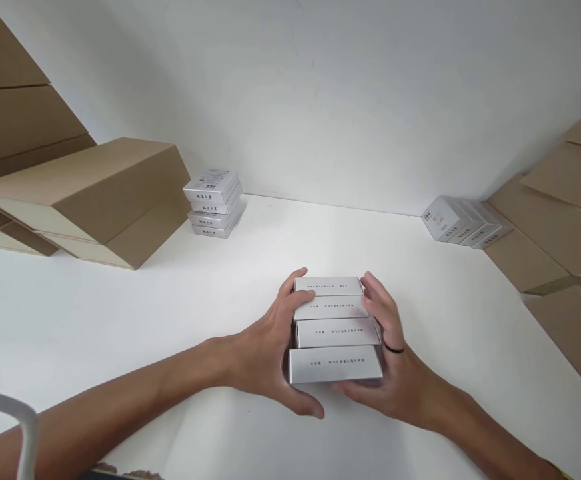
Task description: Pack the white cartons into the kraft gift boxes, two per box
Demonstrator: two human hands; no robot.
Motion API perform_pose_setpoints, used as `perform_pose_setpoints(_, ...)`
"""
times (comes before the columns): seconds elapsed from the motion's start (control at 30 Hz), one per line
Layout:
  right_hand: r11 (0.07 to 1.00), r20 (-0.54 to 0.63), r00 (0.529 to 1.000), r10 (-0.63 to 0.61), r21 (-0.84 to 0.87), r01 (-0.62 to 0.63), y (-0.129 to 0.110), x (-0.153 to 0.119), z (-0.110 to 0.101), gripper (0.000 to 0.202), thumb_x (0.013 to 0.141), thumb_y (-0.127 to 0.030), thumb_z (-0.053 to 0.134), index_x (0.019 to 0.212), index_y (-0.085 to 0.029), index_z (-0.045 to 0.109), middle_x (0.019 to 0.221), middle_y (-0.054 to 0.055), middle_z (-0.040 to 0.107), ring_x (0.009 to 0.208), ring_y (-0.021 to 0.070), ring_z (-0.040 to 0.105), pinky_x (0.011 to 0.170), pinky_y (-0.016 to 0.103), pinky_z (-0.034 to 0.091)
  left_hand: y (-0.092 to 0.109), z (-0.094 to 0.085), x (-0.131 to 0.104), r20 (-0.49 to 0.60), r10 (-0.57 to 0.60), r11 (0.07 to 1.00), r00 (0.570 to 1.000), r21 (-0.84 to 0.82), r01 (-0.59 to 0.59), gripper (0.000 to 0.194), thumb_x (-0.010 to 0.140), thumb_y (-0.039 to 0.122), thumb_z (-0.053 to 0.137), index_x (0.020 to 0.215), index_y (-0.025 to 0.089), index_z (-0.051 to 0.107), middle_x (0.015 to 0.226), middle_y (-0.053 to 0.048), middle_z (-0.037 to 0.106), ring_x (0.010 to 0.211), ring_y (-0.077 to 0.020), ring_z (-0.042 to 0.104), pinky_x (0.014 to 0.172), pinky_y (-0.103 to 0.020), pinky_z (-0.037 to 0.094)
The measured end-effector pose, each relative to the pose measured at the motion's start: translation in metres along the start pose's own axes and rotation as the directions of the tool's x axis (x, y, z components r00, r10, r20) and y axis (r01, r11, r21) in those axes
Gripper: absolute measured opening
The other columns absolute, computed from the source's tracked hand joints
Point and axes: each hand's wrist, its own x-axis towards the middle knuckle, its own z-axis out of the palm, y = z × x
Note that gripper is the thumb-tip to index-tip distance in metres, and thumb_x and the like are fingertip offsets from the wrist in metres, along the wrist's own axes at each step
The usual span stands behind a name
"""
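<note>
Several small silver-white cardboard boxes [336, 365] stand on edge in a row, one behind another, in the middle of the table. Small dark print runs along their upward faces. The nearest box sticks out a little to the left of the others. My left hand [275, 353] is wrapped along the row's left side, a fingertip over one box and the thumb at the near end. My right hand [390, 353] clasps the right side, its thumb against the near box and its fingers reaching to the far end. A dark band circles one right finger.
At the wall stands a stack of similar boxes [213, 207], left of centre, and a tilted row of them [465, 222] on the right. Large brown cartons [105, 193] fill the left; brown cardboard [560, 220] lines the right. A pale curved bar [28, 427] is at lower left.
</note>
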Motion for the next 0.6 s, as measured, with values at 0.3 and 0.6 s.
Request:
perform_pose_setpoints(0.3, 0.887, -0.182, 0.939, -0.293, -0.419, 0.195, 0.0031, 0.0002, 0.0070, 0.054, 0.092, -0.034, 0.071, 0.135, -0.020, 0.041, 0.136, 0.016, 0.037, 0.126, 0.0272, 0.045, 0.088, 0.042, 0.063, -0.0071, 0.0000, -0.0008, -0.087, 0.012, 1.000, 0.996, -0.009, -0.012, 0.108, 0.079, 0.088, 0.056, 0.158, 0.035, 0.004, 0.162, -0.018, 0.012, 0.155, -0.0455, -0.018, 0.120, -0.078, 0.017)
perform_pose_setpoints(0.6, 0.770, -0.114, 0.831, -0.545, -0.459, 0.443, 0.0048, -0.0009, 0.0041, 0.046, 0.079, 0.004, 0.060, 0.121, -0.012, 0.048, 0.131, 0.016, 0.041, 0.125, 0.0264, 0.051, 0.090, 0.047, 0.063, 0.0005, -0.0060, -0.0033, -0.242, -0.231, 0.971, 0.942, -0.115, 0.209, 0.045, 0.107, 0.058, 0.033, 0.147, 0.037, 0.031, 0.165, -0.011, 0.015, 0.159, -0.0344, 0.001, 0.122, -0.070, 0.023)
